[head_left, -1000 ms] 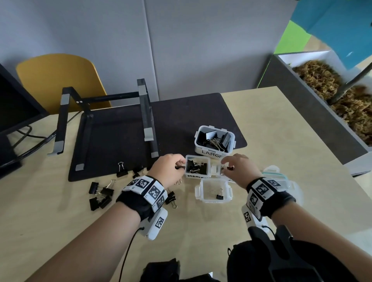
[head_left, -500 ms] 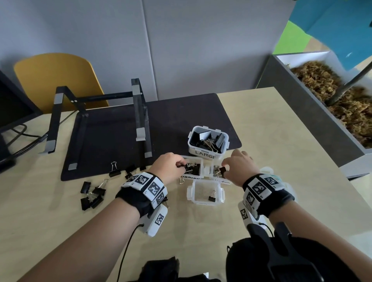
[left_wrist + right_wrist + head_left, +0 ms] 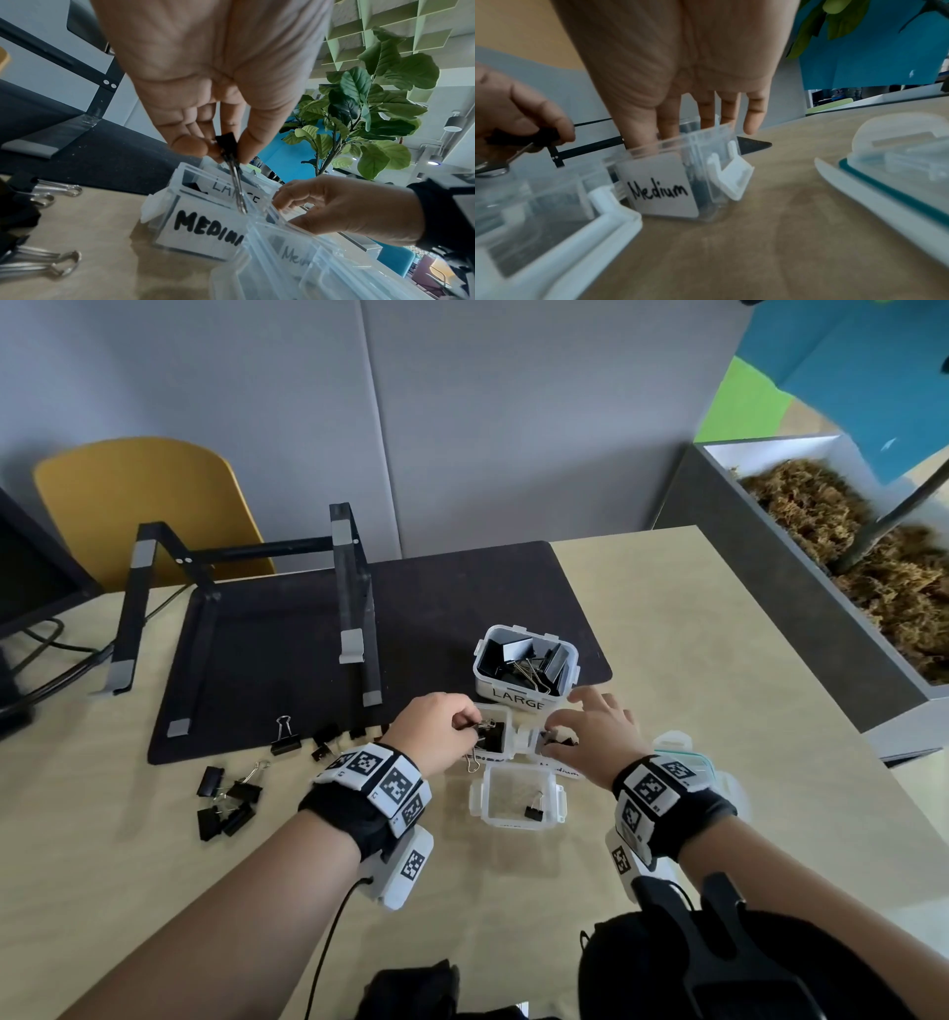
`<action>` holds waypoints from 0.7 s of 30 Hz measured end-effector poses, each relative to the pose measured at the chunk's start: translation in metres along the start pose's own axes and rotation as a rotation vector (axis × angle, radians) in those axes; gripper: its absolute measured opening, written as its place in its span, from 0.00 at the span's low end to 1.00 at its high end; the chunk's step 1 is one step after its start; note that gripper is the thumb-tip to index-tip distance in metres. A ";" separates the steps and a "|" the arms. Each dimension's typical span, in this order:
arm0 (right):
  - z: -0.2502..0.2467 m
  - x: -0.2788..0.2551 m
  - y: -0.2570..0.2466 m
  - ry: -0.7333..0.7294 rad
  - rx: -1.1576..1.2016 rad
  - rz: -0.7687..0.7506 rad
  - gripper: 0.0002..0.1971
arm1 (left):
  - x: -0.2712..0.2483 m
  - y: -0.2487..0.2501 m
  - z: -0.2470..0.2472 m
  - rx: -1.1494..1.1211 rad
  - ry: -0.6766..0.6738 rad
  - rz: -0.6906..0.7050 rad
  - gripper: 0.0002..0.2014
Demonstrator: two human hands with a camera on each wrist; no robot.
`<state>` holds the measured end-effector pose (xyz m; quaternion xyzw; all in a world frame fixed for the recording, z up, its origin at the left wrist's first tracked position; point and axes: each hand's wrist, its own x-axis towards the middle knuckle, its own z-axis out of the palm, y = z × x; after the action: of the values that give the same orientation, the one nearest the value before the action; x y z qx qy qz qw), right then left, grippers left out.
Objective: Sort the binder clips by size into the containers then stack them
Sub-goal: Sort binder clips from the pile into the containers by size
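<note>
Over the container marked "MEDIUM" [image 3: 203, 229], your left hand [image 3: 436, 731] pinches a black binder clip [image 3: 227, 146] between thumb and fingertips — its silver wire handles hang down past the rim, and the clip sits just above the opening, not inside. Black clips already lie in that container.

Just beside it, your right hand [image 3: 595, 737] reaches into a second container labelled "Medium" [image 3: 659, 192], thumb and index finger dipped below the rim while the other fingers stay extended behind it. You cannot tell from any view whether those two fingers have hold of a clip, though something dark shows under the hand in the head view.

Behind both stands the "LARGE" container [image 3: 524, 667], packed with big black clips. Nearest you sits a fourth clear container [image 3: 518, 798] with one small clip [image 3: 534, 810] on its floor.

Off to your left — a scatter of loose clips [image 3: 228, 796] on the table [image 3: 693, 660], with one clip [image 3: 284, 742] standing at the edge of the black mat [image 3: 287, 670]. A stack of lids [image 3: 898, 168] rests to your right.
</note>
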<state>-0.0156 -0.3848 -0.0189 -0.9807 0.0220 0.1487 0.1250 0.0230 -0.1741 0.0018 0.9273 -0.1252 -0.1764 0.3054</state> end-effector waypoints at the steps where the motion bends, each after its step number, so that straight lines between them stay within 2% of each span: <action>1: 0.002 0.001 0.000 0.000 0.005 0.001 0.13 | 0.000 0.000 0.000 -0.006 0.007 0.002 0.10; 5: 0.003 0.001 0.000 0.060 0.059 0.001 0.07 | 0.004 0.001 0.001 -0.045 0.034 0.005 0.09; 9: -0.004 -0.001 0.004 0.060 0.104 0.054 0.10 | 0.008 0.009 0.002 -0.101 0.046 0.045 0.09; 15: -0.010 -0.005 0.011 0.094 0.264 0.130 0.08 | 0.016 0.039 0.013 -0.154 0.071 0.100 0.07; 18: -0.010 -0.009 0.015 0.065 0.268 0.129 0.09 | 0.022 0.053 0.025 -0.133 0.056 0.048 0.03; 21: -0.009 -0.012 0.017 0.060 0.285 0.133 0.10 | 0.026 0.063 0.039 -0.134 0.050 0.003 0.05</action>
<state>-0.0258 -0.4034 -0.0110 -0.9534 0.1116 0.1227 0.2522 0.0228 -0.2524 0.0049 0.9087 -0.1071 -0.1607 0.3701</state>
